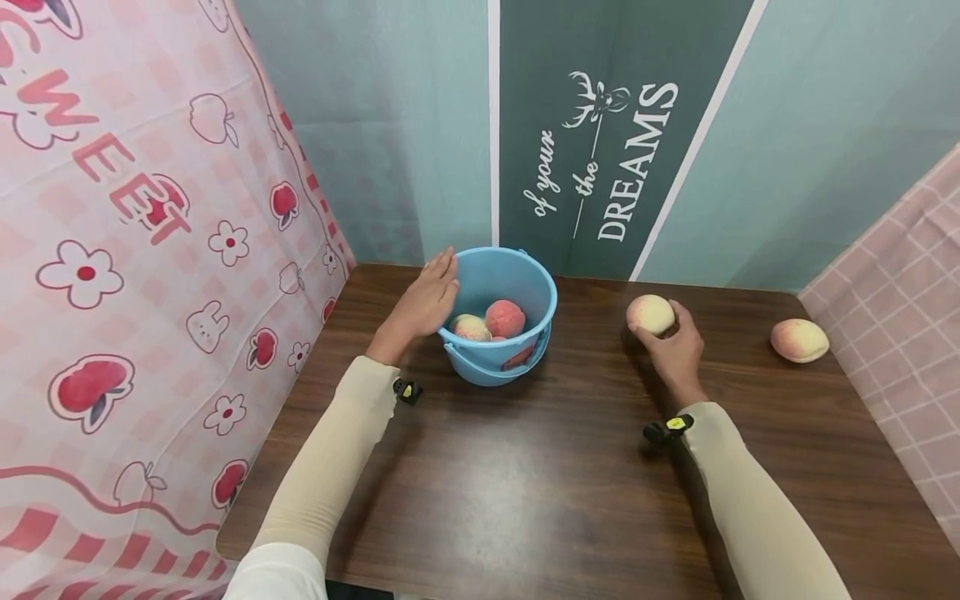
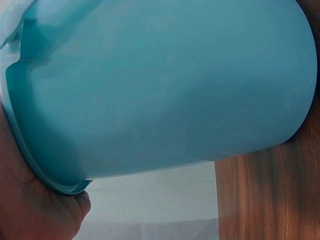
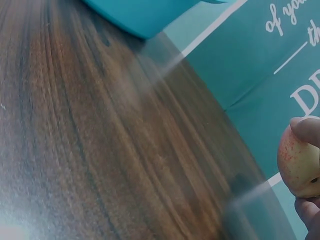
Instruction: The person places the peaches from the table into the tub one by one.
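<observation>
A light blue bucket [image 1: 498, 362] stands on the table with several peaches in it, among them a pale one [image 1: 471, 327] and a red one [image 1: 506, 318]. My left hand [image 1: 426, 302] rests on the bucket's left rim, fingers straight. The left wrist view shows the bucket's side [image 2: 170, 90] up close, with the palm [image 2: 35, 210] against the rim. To the right of the bucket, my right hand [image 1: 677, 343] holds a yellow-and-pink peach [image 1: 650, 315] between thumb and fingers, close over the table. In the right wrist view this peach [image 3: 298, 162] is partly cut off.
Another peach [image 1: 799, 341] lies on the brown wooden table [image 1: 480, 483] at the far right. A green cloth with white lettering [image 1: 637, 158] hangs behind the table. Pink patterned cloth [image 1: 150, 275] borders the left side and a pink checked cloth [image 1: 900, 275] the right.
</observation>
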{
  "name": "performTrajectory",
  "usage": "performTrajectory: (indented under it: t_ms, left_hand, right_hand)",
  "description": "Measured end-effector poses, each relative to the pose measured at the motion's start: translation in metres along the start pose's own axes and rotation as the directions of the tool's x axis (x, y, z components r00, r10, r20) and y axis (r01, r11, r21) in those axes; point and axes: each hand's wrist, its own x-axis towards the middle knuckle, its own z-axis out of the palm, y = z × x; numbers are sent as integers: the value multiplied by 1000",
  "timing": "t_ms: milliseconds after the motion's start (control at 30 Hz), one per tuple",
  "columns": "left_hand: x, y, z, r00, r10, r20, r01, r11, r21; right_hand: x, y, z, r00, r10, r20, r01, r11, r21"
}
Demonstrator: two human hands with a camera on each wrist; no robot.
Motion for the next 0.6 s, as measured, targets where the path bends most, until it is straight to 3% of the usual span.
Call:
performTrajectory:
  t_ms: [600]
  left_hand:
    - [0, -4, 2, 1000, 16, -7, -16, 1000, 17]
  right_hand:
    - [-3, -33, -2, 999, -48, 7, 47, 995, 90]
